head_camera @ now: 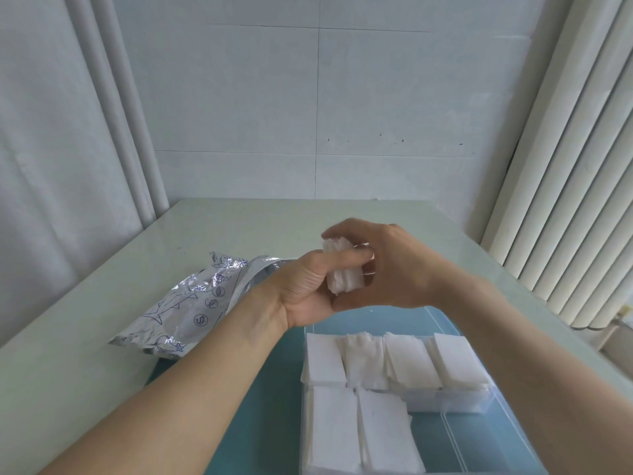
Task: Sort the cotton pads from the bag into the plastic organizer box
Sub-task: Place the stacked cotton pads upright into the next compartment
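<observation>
A small stack of white cotton pads [342,277] is held above the table between both hands. My left hand [308,289] grips it from the left, thumb across the front. My right hand [394,265] curls round it from the right and over the top. Below them stands the clear plastic organizer box [455,430]. Its far row holds several stacks of white pads [394,359], and its near left part holds two more stacks [356,433]. The near right compartment shows only the blue surface beneath. The silver foil bag [191,310] with blue drawings lies crumpled to the left.
The box sits on a blue mat [260,406] on a pale green table [85,354]. A tiled wall runs behind, a grey curtain hangs at the left, and white ribbed slats [565,200] stand at the right.
</observation>
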The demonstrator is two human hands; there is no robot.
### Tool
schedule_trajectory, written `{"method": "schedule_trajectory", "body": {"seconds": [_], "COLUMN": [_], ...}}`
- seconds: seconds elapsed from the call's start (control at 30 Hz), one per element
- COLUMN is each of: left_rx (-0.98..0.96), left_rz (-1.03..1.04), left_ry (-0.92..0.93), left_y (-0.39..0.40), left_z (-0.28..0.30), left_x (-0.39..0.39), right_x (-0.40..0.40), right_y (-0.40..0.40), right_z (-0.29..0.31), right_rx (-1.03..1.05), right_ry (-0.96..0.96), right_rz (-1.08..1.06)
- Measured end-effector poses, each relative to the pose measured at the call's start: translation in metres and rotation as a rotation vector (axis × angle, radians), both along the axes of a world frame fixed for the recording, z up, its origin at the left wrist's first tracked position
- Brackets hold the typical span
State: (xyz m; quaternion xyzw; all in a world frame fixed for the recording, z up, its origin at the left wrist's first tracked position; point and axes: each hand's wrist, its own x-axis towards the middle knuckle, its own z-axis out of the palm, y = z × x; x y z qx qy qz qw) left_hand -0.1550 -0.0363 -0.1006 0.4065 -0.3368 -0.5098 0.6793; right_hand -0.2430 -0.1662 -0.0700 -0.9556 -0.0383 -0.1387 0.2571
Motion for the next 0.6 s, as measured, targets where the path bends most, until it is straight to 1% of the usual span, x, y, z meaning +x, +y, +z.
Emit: {"method": "schedule_trajectory", "body": {"seconds": [0.1,0.13,0.23,0.37,0.5,0.6], "left_rx": [-0.028,-0.014,0.025,0.039,0.013,-0.003], "left_rz": [-0.06,-0.072,-0.073,-0.088,-0.048,-0.048], "left_ry": [0.114,0.114,0.031,-0.017,-0.031,0.044], "left_y": [0.0032,0.0031,0.0007,0.0035,0.003,0.0011], "left_z": [-0.001,-0.002,-0.0061,-0.0068,-0.0063,-0.0075], "left_x": [0.0061,0.0065,0.0056,0.0051,0.0039,0.0067], "right_x": [-0.0021,-0.0022,-0.0029,-0.003,-0.0034,-0.002], "right_y": [-0.0053,-0.0077,-0.0076,-0.0086,-0.0062,-0.0062], "right_z": [0.0029,0.0026,0.0026,0.0058,0.0056,0.0025], "right_rx": [0.052,0.051,0.01,-0.017,-0.049,-0.01], "right_ry": [-0.022,0.01,0.102,0.046,0.076,0.018], "right_rz": [-0.007,-0.012,-0.025,-0.066,-0.057,-0.041]}}
